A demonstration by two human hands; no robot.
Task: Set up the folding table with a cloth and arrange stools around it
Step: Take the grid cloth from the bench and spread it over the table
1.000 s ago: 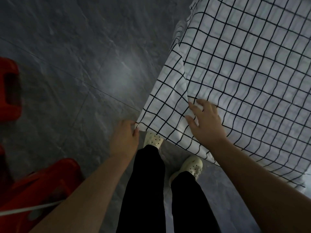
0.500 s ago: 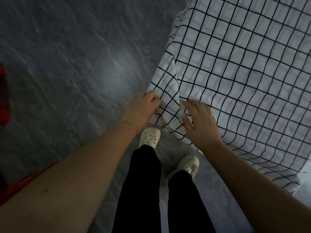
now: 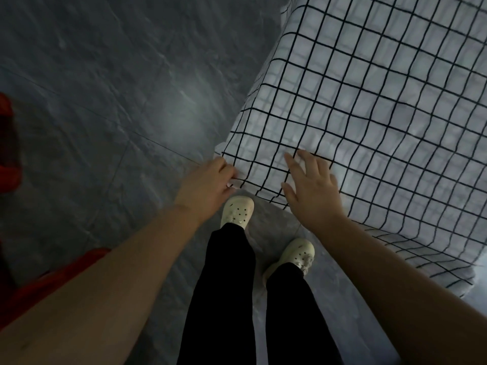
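Note:
A white cloth with a black grid [image 3: 369, 106] covers the table at the upper right and hangs over its near edges; the table itself is hidden beneath. My left hand [image 3: 204, 184] pinches the hanging corner of the cloth at its lower left. My right hand [image 3: 311, 191] lies flat with spread fingers on the cloth near the table's corner, holding nothing. Red stools [image 3: 39, 283] show at the left edge, partly behind my left forearm.
Dark grey tiled floor [image 3: 105, 101] fills the left and top. My legs in black trousers and cream clogs [image 3: 237, 210] stand just below the table corner. Another red stool part [image 3: 6, 143] sits at the far left edge.
My left hand went up along the cloth's corner fold, then pulled the corner out to the left, and the fold has flattened. My right hand stays pressed on the cloth.

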